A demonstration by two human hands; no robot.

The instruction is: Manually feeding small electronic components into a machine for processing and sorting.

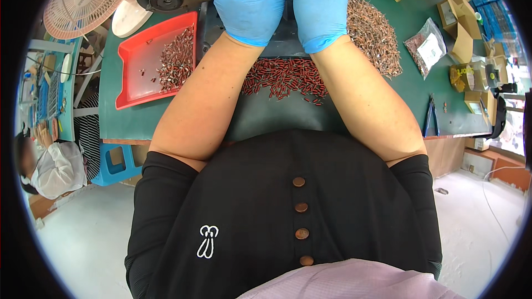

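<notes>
Left hand and right hand touching above the mat, fingertips pinched together on a small part, too tiny to identify. Red pieces heaped just below the wrists; risk: scattered by forearm drag, dropped part lost among them.

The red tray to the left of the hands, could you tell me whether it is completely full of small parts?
No, the red tray holds small parts only along its right side, and most of its floor is bare.
</notes>
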